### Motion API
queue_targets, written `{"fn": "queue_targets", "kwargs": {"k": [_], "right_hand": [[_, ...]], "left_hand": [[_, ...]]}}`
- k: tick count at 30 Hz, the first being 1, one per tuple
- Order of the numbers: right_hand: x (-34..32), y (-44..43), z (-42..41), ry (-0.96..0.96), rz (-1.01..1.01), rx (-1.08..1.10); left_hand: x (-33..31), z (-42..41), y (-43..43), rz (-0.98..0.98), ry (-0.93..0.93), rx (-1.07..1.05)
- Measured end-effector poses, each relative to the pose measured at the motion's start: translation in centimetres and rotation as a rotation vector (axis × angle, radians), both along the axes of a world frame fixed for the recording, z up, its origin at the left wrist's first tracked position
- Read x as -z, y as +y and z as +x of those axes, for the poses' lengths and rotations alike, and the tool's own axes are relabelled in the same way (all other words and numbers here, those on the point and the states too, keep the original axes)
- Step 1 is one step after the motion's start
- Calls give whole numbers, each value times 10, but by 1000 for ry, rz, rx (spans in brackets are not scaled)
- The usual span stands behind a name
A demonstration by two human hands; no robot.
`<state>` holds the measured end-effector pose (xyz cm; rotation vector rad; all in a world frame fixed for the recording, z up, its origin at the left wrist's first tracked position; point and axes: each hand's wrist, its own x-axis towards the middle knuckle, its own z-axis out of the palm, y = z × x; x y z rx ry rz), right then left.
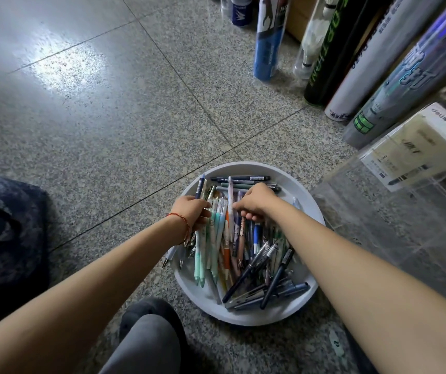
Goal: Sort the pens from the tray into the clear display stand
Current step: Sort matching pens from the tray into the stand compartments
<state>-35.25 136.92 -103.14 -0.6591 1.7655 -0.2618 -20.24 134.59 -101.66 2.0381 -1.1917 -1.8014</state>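
A round white tray [301, 184] sits on the granite floor, piled with several pens [246, 255] in mint, orange, blue, black and pink. My left hand [191, 210], with a red string at the wrist, grips a bundle of pens at the tray's left side; their tips stick out past the rim. My right hand [257, 202] is over the middle of the pile, fingers curled around a pale pen [230, 201] that stands up from it. The clear display stand [394, 211] is to the right of the tray, with a white box inside its upper part.
Tall shuttlecock tubes [267, 39] lean in a row at the upper right along a shelf. A dark patterned bag [6, 233] lies at the left. My grey-trousered knee [149, 344] is just below the tray. Open granite floor [108, 117] stretches up and left.
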Motion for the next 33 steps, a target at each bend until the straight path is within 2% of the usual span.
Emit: {"fn": "queue_targets", "kwargs": {"k": [7, 11, 16, 22, 27, 33], "right_hand": [[-2, 0, 2, -68, -2, 64], [-6, 1, -4, -76, -55, 119], [-3, 2, -9, -74, -56, 173], [-2, 4, -8, -38, -76, 119], [1, 6, -6, 70, -110, 44], [-6, 11, -6, 71, -128, 32]], "left_hand": [[-4, 5, -7, -31, 7, -59], [0, 22, -18, -152, -153, -81], [8, 46, -10, -233, -445, 148], [19, 53, 5, -281, -474, 341], [18, 41, 13, -281, -668, 632], [19, 42, 8, -209, -687, 627]]}}
